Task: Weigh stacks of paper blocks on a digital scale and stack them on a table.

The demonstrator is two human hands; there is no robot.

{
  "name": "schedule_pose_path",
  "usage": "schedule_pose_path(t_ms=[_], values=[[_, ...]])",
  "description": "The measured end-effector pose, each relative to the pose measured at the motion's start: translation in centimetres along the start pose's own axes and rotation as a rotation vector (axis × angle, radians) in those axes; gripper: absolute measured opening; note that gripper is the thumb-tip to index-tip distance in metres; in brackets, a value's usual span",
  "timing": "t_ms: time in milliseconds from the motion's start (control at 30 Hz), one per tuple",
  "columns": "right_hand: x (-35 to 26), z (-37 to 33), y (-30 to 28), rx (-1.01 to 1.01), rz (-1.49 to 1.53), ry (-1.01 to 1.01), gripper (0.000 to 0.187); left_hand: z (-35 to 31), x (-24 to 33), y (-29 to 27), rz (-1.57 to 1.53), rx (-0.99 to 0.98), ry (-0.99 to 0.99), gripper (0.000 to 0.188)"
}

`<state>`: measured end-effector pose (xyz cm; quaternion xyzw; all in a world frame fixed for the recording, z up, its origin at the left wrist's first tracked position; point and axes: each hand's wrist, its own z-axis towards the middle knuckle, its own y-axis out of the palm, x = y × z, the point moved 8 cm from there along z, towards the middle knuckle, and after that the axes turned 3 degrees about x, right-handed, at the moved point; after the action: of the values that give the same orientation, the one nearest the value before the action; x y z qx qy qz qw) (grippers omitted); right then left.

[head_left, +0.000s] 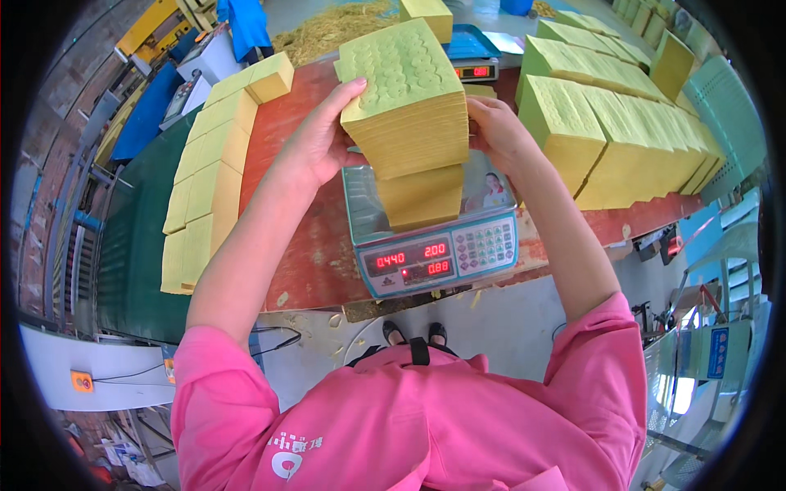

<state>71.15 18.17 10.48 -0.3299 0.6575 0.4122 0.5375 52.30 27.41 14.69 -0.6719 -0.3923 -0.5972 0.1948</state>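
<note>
At the centre top of the frame both hands clamp a thick stack of yellow paper (407,98), tilted, its lower edge just over a smaller stack (422,196) lying on the scale (434,245). The left hand (315,139) grips the stack's left edge, thumb on top. The right hand (495,131) presses the right edge; its fingers are probably curled behind, though they are hidden. Rows of yellow bundles (205,172) line the left of the red table (286,245), and more bundles (614,131) crowd the upper right, leaving bare table only near the scale.

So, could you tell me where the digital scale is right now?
The digital scale sits mid-frame at the red table's near edge, under the yellow paper stack held by both hands.
</note>
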Motion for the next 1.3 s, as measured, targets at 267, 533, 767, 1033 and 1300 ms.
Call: schedule_pose_path(t_ms=[267, 533, 767, 1033, 1300], values=[[1.3, -0.2, -0.1, 0.005, -0.014, 0.026, 0.032, 0.2, -1.2, -0.9, 0.098, 0.026, -0.004, 0.078], [1.4, -0.3, 0.0, 0.025, -0.077, -0.023, 0.031, -0.3, -1.4, -0.7, 0.192, 0.024, -0.013, 0.081], [1.5, 0.2, -1.4, 0.084, -0.322, -0.146, 0.032, -0.4, -1.7, -0.5, 0.307, 0.041, 0.051, 0.082], [6.2, 1.0, -2.6, 0.126, 0.087, -0.232, 0.061, 2.5, -7.3, -2.8, -0.128, 0.180, 0.206, 0.073], [6.2, 2.7, 1.6, 0.065, 0.282, -0.160, 0.063, 7.1, -9.4, -0.4, -0.309, 0.024, 0.151, 0.053]])
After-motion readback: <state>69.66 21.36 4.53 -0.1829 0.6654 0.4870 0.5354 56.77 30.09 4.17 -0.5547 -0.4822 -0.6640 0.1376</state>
